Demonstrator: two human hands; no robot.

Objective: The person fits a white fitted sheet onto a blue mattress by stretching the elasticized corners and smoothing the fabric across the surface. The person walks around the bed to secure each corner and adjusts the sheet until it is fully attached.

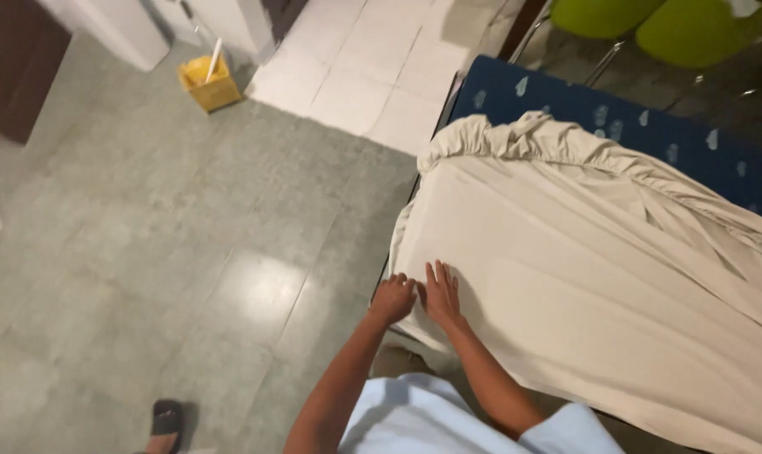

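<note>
Grip: left hand curled, looks like it's pinching the sheet edge; right hand flat, fingers spread on it.
Sheet: beige, half over the blue mattress.
Floor: yellow bucket.

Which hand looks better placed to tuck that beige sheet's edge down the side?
Probably the left hand: it is curled at the beige sheet's edge, while the right hand lies flat on top.

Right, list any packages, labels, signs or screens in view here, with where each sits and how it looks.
None in view: no package, label, sign or screen.
The nearest to one is a yellow bucket with a pale handle, on the grey floor at upper left.
Both hands, left hand and right hand, rest on a plain beige sheet.
</note>
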